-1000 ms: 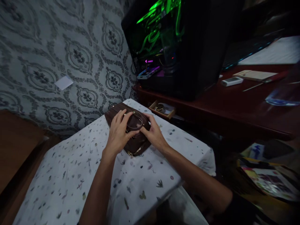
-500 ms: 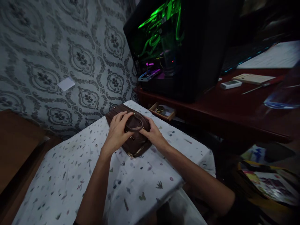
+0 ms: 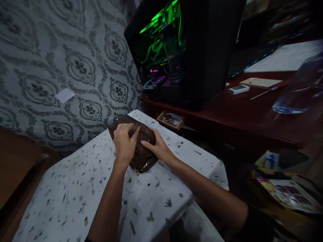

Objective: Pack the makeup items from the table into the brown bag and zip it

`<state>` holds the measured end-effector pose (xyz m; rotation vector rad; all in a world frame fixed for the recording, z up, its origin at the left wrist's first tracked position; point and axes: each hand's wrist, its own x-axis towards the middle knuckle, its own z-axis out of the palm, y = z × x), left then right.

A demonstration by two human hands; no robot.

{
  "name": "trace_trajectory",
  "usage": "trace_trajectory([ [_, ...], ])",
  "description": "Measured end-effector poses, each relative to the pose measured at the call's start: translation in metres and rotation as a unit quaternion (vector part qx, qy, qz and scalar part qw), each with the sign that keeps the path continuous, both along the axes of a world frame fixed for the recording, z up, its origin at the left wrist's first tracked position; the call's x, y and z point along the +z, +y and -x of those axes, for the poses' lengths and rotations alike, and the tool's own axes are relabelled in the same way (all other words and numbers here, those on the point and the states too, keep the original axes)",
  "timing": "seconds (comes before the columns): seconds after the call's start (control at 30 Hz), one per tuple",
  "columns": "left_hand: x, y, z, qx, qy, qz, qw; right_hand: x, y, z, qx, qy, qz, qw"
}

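Observation:
A dark brown leather bag (image 3: 142, 160) with gold zippers lies on a table with a white patterned cloth (image 3: 101, 181). My left hand (image 3: 124, 143) is at the bag's left side, thumb and fingers pinched on its upper part near the zipper. Around the bag's right edge curls my right hand (image 3: 158, 144), its thumb on top and its fingers along the far side. A zipper line runs between the two hands. Gold pulls hang at the bag's near end.
Behind the table, a dark red desk (image 3: 222, 117) carries a computer case (image 3: 176, 67) with green lights, a keyboard, papers and a clear glass (image 3: 290, 101). A small wooden tray (image 3: 180, 125) sits beyond the cloth. A full bag (image 3: 287, 191) stands at right.
My left hand has drawn the strap loop down to the left, off the bag's middle. The zipper beneath now shows. The whole view has shifted slightly.

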<state>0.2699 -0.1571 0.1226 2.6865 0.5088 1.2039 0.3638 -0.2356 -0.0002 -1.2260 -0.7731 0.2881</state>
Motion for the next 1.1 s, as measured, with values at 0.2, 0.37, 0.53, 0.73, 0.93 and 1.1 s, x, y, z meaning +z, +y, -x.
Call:
trace_trajectory([
  [0.2, -0.001, -0.001, 0.002, -0.022, -0.010, 0.024, 0.999, -0.001, 0.001, 0.000, -0.007, 0.008, 0.002, 1.000],
  [0.37, -0.001, -0.008, 0.008, -0.095, 0.023, 0.013, 0.995, 0.001, 0.001, -0.001, 0.001, 0.016, -0.001, 1.000],
  [0.53, -0.003, -0.006, 0.009, -0.097, 0.009, 0.062, 0.993, 0.011, -0.007, -0.002, 0.050, 0.053, -0.021, 0.997],
  [0.73, -0.005, -0.001, 0.007, -0.094, 0.004, 0.110, 0.990, 0.020, -0.013, -0.002, 0.127, 0.066, -0.058, 0.988],
  [0.93, 0.001, -0.001, 0.010, -0.111, 0.025, 0.114, 0.987, 0.015, -0.005, -0.003, 0.089, 0.041, -0.065, 0.993],
  [1.1, 0.009, 0.010, 0.034, -0.121, 0.018, 0.097, 0.988, 0.016, -0.009, -0.002, 0.081, 0.048, -0.052, 0.994],
])
